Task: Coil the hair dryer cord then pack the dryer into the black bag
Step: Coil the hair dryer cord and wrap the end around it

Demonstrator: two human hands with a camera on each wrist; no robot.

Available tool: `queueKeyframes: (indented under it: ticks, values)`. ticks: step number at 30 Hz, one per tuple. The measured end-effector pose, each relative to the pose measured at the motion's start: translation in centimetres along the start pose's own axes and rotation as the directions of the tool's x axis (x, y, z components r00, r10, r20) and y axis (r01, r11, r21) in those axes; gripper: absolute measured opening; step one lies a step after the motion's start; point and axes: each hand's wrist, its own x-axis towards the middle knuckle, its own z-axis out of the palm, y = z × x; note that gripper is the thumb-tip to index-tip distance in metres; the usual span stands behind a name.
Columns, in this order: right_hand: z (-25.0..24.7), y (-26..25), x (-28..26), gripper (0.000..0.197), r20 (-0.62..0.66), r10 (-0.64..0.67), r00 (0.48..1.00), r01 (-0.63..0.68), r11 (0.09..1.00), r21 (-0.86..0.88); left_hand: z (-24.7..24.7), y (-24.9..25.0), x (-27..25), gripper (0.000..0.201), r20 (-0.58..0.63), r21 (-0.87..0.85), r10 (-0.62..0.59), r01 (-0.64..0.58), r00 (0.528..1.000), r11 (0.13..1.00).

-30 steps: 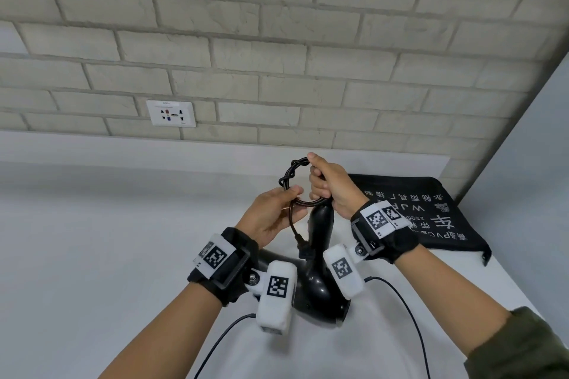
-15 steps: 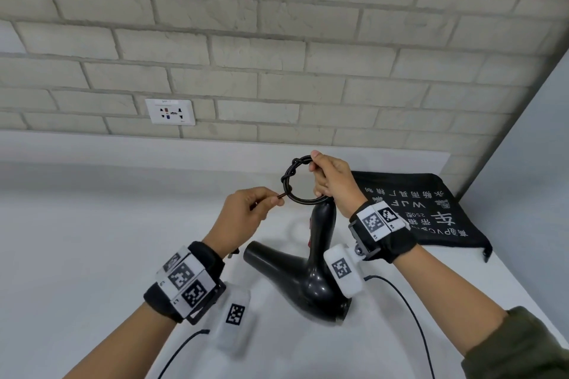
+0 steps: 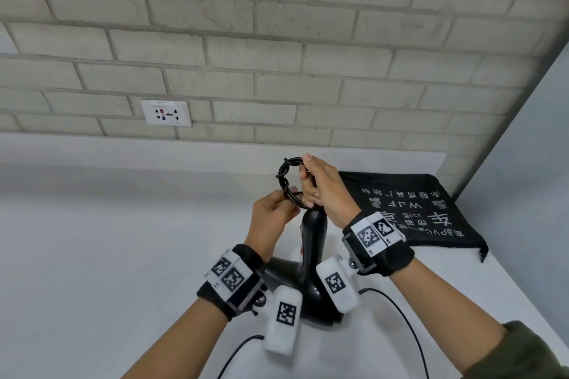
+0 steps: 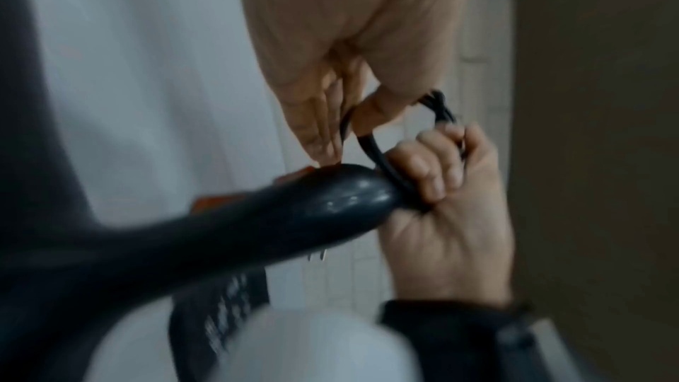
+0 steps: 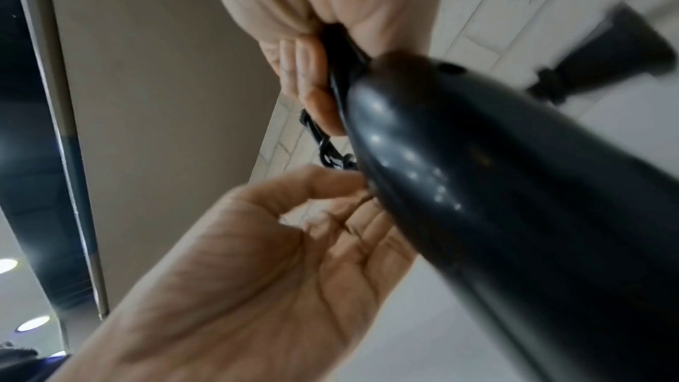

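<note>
— So why is the dryer [image 3: 311, 271] standing with its handle up like that?

— My guess is it puts the cord's root at the top, where both hands can work. The body rests on the table [image 3: 107, 255] near the front edge, nozzle to the left, and the cord [image 3: 284, 181] is gathered into a small ring just above the handle tip.

— Who has hold of what?

— The right hand [image 3: 323, 191] is curled round the ring's right side, thumb up at the top; it seems to be keeping the loops from springing apart. The left hand [image 3: 274, 215] pinches the ring low on its left, fingertips closed on the strands, probably tucking or winding the tail end. Neither hand grips the dryer itself, as far as the head view shows; whether a finger brushes the handle tip I can't tell.

— Is the coiling done?

— Nearly, I'd judge, but the bundle isn't let go yet, and packing hasn't begun.

— And the bag [image 3: 409, 209]?

— It lies flat toward the table's far right corner, just right of the hands, close to the side wall. Which edge is its mouth I can't make out.

— Room to move?

— Plenty on the left half of the table. The right is tight: the side wall [image 3: 535, 163] and the table's right edge hem the bag in, so pulling it leftward before loading looks sensible. A wall socket [image 3: 165, 113] sits well to the far left, out of the way.
</note>
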Motion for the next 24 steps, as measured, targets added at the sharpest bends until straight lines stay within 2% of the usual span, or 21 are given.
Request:
queueKeyframes:
  ticks: [2, 4, 8, 11, 13, 15, 19, 21, 24]
  values:
    - [-0.3, -0.1, 0.0, 0.038, -0.011, -0.014, 1.000, 0.013, 1.000, -0.005, 0.4, 0.5, -0.3, 0.027, 0.128, -0.308, -0.106, 0.141, 0.986, 0.941]
    - [-0.5, -0.1, 0.0, 0.039, -0.025, -0.020, 0.999, 0.020, 0.999, -0.027, 0.7, 0.9, -0.5, 0.018, 0.146, -0.462, -0.126, 0.180, 0.981, 0.868]
    - [-0.6, 0.6, 0.1, 0.036, -0.147, -0.096, 0.984, 0.080, 0.990, -0.117, 1.3, 1.1, -0.4, 0.013, 0.051, -0.527, -0.150, 0.154, 0.987, 0.836]
    - [-1.5, 1.4, 0.3, 0.019, -0.220, -0.183, 0.958, 0.147, 0.974, -0.171, 1.3, 1.1, -0.2, 0.011, -0.001, -0.588, -0.172, 0.138, 0.985, 0.797]
    - [-2.3, 1.7, 0.4, 0.015, -0.250, -0.204, 0.947, 0.135, 0.954, -0.268, 1.2, 1.2, -0.3, 0.010, -0.012, -0.626, -0.191, 0.142, 0.982, 0.767]
    - [-3.1, 1.7, 0.3, 0.025, -0.308, -0.162, 0.937, 0.043, 0.932, -0.359, 1.3, 1.2, -0.4, 0.010, -0.006, -0.640, -0.190, 0.142, 0.982, 0.755]
    - [-3.6, 1.1, 0.0, 0.046, -0.359, 0.001, 0.933, -0.148, 0.912, -0.384, 1.6, 1.5, -0.8, 0.015, 0.021, -0.615, -0.172, 0.148, 0.985, 0.775]
    - [-3.5, 0.9, 0.0, 0.047, -0.346, 0.026, 0.938, -0.170, 0.903, -0.394, 1.8, 1.7, -1.0, 0.017, 0.034, -0.594, -0.165, 0.153, 0.986, 0.790]
    - [-3.2, 1.0, 0.5, 0.047, -0.336, 0.086, 0.938, -0.179, 0.950, -0.256, 1.7, 1.9, -1.0, 0.019, 0.040, -0.584, -0.152, 0.147, 0.988, 0.799]
